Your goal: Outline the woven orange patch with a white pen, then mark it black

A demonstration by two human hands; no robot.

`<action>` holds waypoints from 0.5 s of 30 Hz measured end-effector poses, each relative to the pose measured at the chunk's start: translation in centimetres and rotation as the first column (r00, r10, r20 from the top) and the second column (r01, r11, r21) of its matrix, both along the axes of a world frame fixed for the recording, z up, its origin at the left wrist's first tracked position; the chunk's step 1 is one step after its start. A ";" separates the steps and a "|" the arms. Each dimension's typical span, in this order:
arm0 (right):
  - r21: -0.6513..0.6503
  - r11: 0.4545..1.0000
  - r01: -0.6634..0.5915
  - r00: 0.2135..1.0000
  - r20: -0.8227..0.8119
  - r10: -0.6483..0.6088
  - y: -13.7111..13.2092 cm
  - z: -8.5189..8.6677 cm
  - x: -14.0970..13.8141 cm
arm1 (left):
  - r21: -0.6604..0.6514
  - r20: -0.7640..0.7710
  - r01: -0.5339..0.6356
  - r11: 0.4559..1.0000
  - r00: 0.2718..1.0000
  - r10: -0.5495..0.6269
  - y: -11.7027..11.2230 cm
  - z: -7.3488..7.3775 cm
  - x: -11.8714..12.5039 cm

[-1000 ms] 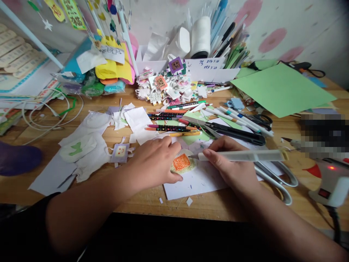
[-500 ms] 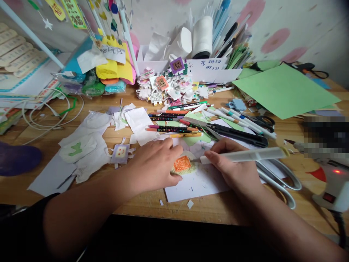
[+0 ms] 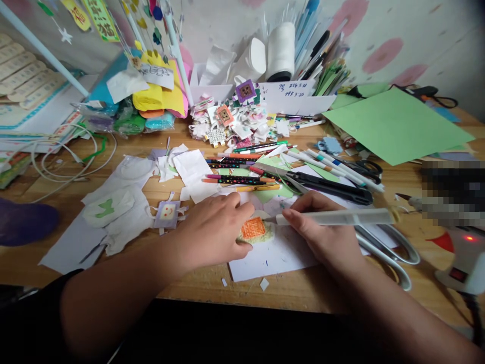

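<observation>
"While the left hand [image 3: 215, 227] leans over a pale green, speckled piece [image 3: 268, 235], what do you see from your end?"

"I see the piece lying on a white sheet [image 3: 280, 260] near the front edge of a wooden table [image 3: 189, 288], an orange square [image 3: 253, 228] coloured on it. Left fingers and thumb curve about its left side; whether they pinch it or merely press, I cannot tell."

"And the right hand [image 3: 326, 230]?"

"It grips a white pen [image 3: 337, 218] between thumb and fingers, barrel nearly level, tip at the piece's upper right edge. Contact is too fine for me to confirm."

"What surrounds them?"

"Past the hands, I see a black cutter [image 3: 329, 187] beside felt-tip pens [image 3: 242, 179]. Silver scissor handles [image 3: 413, 259] curve near the right wrist, and a lilac smiling tag [image 3: 166, 214] lies just beside the left."
</observation>
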State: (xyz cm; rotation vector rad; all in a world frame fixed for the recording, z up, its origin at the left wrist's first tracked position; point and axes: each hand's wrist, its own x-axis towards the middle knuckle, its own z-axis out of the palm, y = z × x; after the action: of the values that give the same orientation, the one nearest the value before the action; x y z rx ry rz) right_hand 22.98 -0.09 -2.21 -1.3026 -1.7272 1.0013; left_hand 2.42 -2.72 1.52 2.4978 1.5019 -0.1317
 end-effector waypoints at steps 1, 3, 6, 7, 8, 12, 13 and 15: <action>-0.004 1.000 -0.007 1.000 -0.002 0.007 0.0 0.0 0.0 | 0.005 0.003 0.001 1.000 1.000 -0.001 0.0 0.0 0.0; -0.013 0.999 -0.037 0.999 -0.010 0.036 0.0 -0.1 0.0 | 0.009 0.005 0.005 1.000 1.000 -0.005 0.0 -0.1 -0.1; -0.013 1.000 -0.011 1.000 -0.021 0.010 0.0 -0.1 0.1 | 0.010 0.009 0.010 1.000 1.000 -0.010 0.0 -0.2 -0.1; -0.009 1.000 0.003 1.000 -0.021 -0.003 0.0 -0.1 0.1 | 0.010 0.010 0.009 1.000 1.000 -0.009 0.0 -0.2 -0.1; -0.010 1.000 0.007 1.000 -0.015 -0.007 0.0 -0.1 0.1 | 0.008 0.010 0.008 1.000 1.000 -0.008 0.0 -0.2 -0.1; -0.009 1.000 -0.019 1.000 0.000 0.019 0.0 0.0 0.0 | -0.001 0.008 0.010 1.000 1.000 -0.010 0.0 0.0 -0.1; -0.003 1.000 -0.008 1.000 -0.003 0.008 0.0 0.0 0.0 | -0.001 0.010 0.013 1.000 1.000 -0.013 0.0 0.0 -0.1; 0.009 1.000 0.017 1.000 -0.003 -0.017 0.1 -0.1 0.0 | 0.001 0.011 0.017 1.000 1.000 -0.017 0.0 0.0 -0.1</action>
State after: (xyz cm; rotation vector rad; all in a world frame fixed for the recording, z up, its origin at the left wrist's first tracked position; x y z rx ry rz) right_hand 22.96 0.01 -2.28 -1.3077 -1.7135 0.9839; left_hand 2.33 -2.72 1.52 2.5086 1.4767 -0.1193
